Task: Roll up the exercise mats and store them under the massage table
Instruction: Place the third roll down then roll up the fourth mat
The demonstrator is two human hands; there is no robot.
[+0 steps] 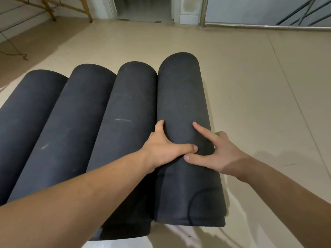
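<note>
Several black rolled exercise mats lie side by side on the beige floor, their long axes pointing away from me. The rightmost mat [180,97] is the one under both hands. My left hand [164,149] grips its left side, fingers tucked into the gap beside the neighbouring mat [129,108], thumb lying across the top. My right hand [216,153] holds its right side, index finger stretched over the top, thumb meeting the left thumb, other fingers curled down the far side. The wooden legs of the massage table [86,9] show at the far upper left.
Two more rolled mats [77,113] [26,108] lie to the left. A doorway [143,9] opens at the far centre. A metal railing [259,26] runs along the far right. A thin cord [16,51] trails on the floor at left. Bare floor stretches to the right.
</note>
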